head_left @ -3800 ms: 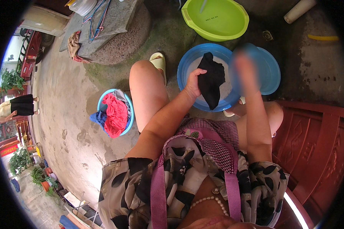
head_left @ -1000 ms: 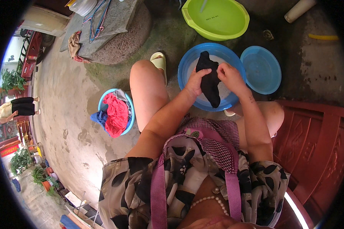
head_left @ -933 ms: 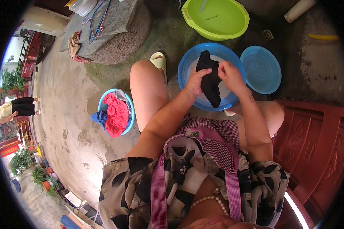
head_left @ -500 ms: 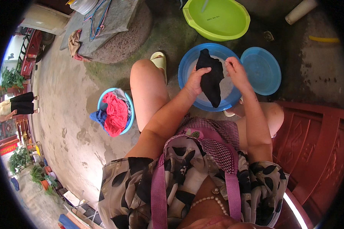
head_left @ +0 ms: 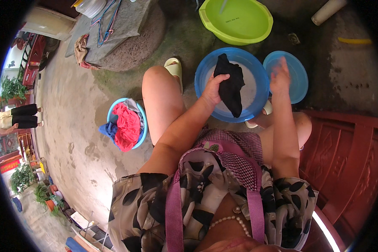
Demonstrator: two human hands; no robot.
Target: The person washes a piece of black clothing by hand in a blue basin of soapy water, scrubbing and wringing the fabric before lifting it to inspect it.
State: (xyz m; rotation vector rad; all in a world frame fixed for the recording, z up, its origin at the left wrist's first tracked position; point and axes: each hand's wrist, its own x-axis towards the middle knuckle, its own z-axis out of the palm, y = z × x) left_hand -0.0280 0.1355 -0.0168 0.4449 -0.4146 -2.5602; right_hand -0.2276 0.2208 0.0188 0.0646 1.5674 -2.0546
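Observation:
A folded black cloth (head_left: 230, 86), its kind of garment not clear, is gripped by my left hand (head_left: 213, 88) with the thumb on top. It hangs over a large blue basin (head_left: 200, 101) whose inside looks pale, as if holding cloudy water. My right hand (head_left: 280, 77) is over a smaller blue basin (head_left: 299, 63) to the right, apart from the cloth. Motion smears its fingers, so their pose is unclear.
A lime-green basin (head_left: 237, 35) stands beyond. At left, a light-blue tub (head_left: 144, 134) holds red, blue and grey clothes (head_left: 127, 126). Farther off are a stone slab (head_left: 130, 25) with hangers (head_left: 100, 29) and a cloth (head_left: 80, 50). A red carved wooden panel (head_left: 340, 164) is at right. Another person (head_left: 19, 116) stands far left.
My right hand has moved right, away from the black cloth and over the smaller blue basin. My left hand keeps the cloth in nearly the same place.

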